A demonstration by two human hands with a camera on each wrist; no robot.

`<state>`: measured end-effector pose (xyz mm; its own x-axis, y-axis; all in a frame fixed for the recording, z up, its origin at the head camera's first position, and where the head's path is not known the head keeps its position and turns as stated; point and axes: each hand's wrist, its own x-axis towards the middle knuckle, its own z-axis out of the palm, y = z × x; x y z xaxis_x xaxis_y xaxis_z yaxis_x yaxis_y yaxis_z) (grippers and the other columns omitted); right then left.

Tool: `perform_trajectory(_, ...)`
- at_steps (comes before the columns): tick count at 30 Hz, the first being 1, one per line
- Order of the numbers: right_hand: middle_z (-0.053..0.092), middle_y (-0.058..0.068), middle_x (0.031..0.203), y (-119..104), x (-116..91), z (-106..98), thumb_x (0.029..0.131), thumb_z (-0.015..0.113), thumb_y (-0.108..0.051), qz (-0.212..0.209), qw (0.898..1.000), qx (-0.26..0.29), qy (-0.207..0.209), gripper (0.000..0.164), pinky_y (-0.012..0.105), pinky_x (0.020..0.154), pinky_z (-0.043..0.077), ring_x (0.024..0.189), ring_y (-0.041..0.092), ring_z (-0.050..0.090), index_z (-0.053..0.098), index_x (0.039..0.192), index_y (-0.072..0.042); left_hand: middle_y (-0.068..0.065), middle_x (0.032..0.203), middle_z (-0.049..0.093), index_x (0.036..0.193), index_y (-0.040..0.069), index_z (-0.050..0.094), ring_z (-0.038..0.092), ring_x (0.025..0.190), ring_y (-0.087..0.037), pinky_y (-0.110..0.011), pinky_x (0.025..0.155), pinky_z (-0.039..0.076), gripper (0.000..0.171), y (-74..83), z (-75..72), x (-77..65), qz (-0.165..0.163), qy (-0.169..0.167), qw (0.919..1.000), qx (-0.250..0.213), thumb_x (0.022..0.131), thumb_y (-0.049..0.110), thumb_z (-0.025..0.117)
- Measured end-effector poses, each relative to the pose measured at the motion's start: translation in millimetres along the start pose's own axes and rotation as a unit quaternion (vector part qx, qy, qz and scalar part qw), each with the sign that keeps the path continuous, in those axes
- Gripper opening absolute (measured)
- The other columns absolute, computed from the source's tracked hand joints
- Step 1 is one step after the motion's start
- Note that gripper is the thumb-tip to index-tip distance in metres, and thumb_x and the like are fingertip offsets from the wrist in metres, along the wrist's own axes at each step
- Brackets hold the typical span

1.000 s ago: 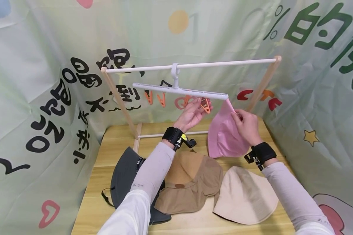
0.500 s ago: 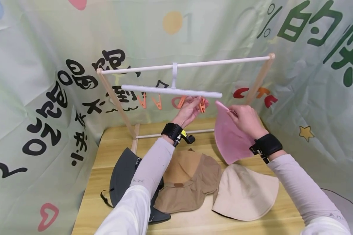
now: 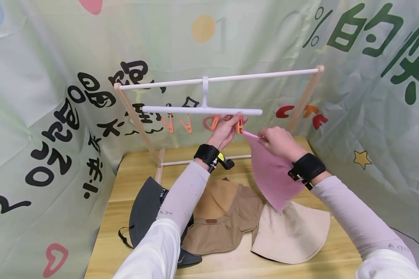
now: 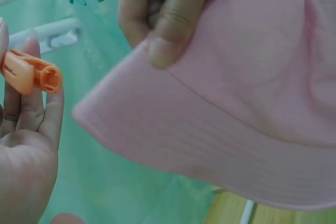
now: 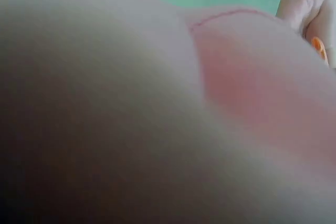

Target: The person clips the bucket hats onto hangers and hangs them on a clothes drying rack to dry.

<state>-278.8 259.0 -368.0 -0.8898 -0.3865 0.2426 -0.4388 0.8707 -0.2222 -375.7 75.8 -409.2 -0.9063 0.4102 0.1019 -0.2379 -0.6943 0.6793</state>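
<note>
A white hanger [image 3: 181,110] hangs from the rack's top bar with orange clips under it. My left hand [image 3: 222,131] pinches the rightmost orange clip [image 3: 239,127] between thumb and fingers, just below the hanger. My right hand [image 3: 281,142] holds a pink bucket hat [image 3: 274,178] by its edge. The hat hangs down, its upper corner close beside that clip. In the left wrist view, the right thumb presses on the pink brim [image 4: 173,129], with a gap between brim and clip. Pink fabric [image 5: 252,82] fills much of the right wrist view, blurred.
On the wooden table [image 3: 125,186] lie a dark grey hat [image 3: 144,213], a brown hat [image 3: 213,232] with a neck flap and a beige bucket hat [image 3: 293,236]. More orange clips [image 3: 186,124] hang to the left. The rack's wooden posts [image 3: 305,99] stand at both sides.
My right hand has moved right with the pink hat, then back left and lower toward the clip. My left hand stays at the clip, which has turned. The hanger has swung slightly.
</note>
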Motion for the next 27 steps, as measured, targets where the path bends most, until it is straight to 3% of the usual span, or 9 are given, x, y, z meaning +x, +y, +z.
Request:
perform_trajectory(6,0.041,-0.001,0.057,-5.8,4.2,4.9,0.09,0.065,-0.014,0.006,1.0,0.013,-0.02,0.015,0.03,0.048,0.033,0.054,0.016,0.042,0.063,0.076,-0.011,-0.011,0.086,0.069,0.088,0.005,0.067,0.069,0.07,-0.015,-0.023,0.063,0.057,0.005,-4.3,-1.5,0.8,0.014,0.022,0.9992,0.031,0.09,0.002,0.063)
perform_trajectory(10,0.048,-0.001,0.059,-13.5,9.2,3.1,0.09,0.064,-0.015,0.003,0.999,0.019,-0.037,0.013,0.031,0.049,0.036,0.055,0.017,0.045,0.066,0.078,-0.011,-0.015,0.091,0.069,0.089,0.007,0.068,0.069,0.071,-0.015,-0.023,0.065,0.057,0.005,-6.5,-3.8,1.8,0.036,0.026,0.9981,0.042,0.089,0.003,0.065)
perform_trajectory(13,0.052,-0.001,0.062,-19.6,13.6,2.8,0.09,0.064,-0.015,0.002,0.998,0.026,-0.05,0.011,0.03,0.051,0.038,0.057,0.017,0.047,0.069,0.08,-0.011,-0.011,0.09,0.07,0.088,0.009,0.069,0.069,0.073,-0.014,-0.023,0.066,0.057,0.006,-7.2,-4.4,2.8,0.045,0.027,0.9972,0.053,0.089,0.004,0.066)
perform_trajectory(17,0.045,-0.001,0.058,-25.7,20.1,3.4,0.09,0.065,-0.016,0.005,0.999,0.027,-0.045,0.017,0.03,0.05,0.034,0.055,0.017,0.043,0.065,0.073,-0.011,-0.005,0.086,0.07,0.087,0.01,0.07,0.069,0.076,-0.014,-0.022,0.064,0.056,0.004,-6.5,-4.0,2.5,0.036,0.034,0.9959,0.076,0.089,0.007,0.067)
perform_trajectory(22,0.038,-0.001,0.054,-28.6,25.5,2.5,0.089,0.065,-0.017,0.016,0.999,0.026,-0.036,0.026,0.031,0.05,0.033,0.052,0.018,0.042,0.056,0.065,-0.012,-0.003,0.088,0.071,0.088,0.011,0.071,0.069,0.083,-0.015,-0.026,0.076,0.055,0.002,-5.4,-2.7,1.8,0.018,0.04,0.9939,0.101,0.086,0.012,0.071)
perform_trajectory(27,0.037,0.0,0.052,-28.8,27.6,1.5,0.089,0.065,-0.018,0.035,0.998,0.026,-0.035,0.031,0.031,0.05,0.033,0.052,0.02,0.042,0.051,0.062,-0.011,-0.001,0.082,0.072,0.087,0.014,0.073,0.068,0.084,-0.015,-0.025,0.081,0.052,0.003,-7.1,-3.1,2.2,0.022,0.032,0.9923,0.118,0.085,0.012,0.071)
